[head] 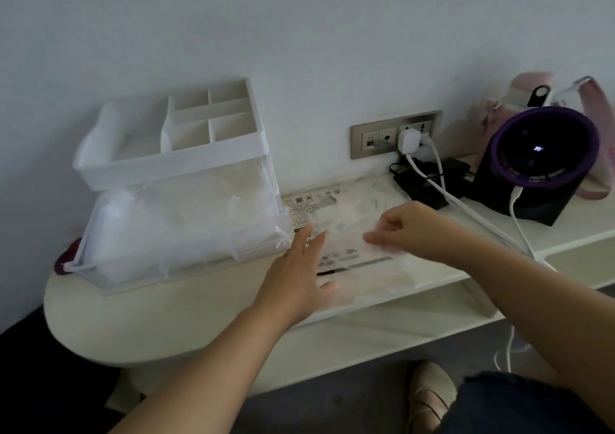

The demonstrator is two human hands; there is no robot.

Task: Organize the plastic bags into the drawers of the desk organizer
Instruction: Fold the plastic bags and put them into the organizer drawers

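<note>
Pinching the printed plastic bag near its middle, the right hand kept its fingers curled on the film, while the left hand lay on the bag's left part with fingers straight and slightly spread. Left of both sets of fingers, on the counter, stood the desk organizer, its drawer pulled out and stuffed with clear bags.
</note>
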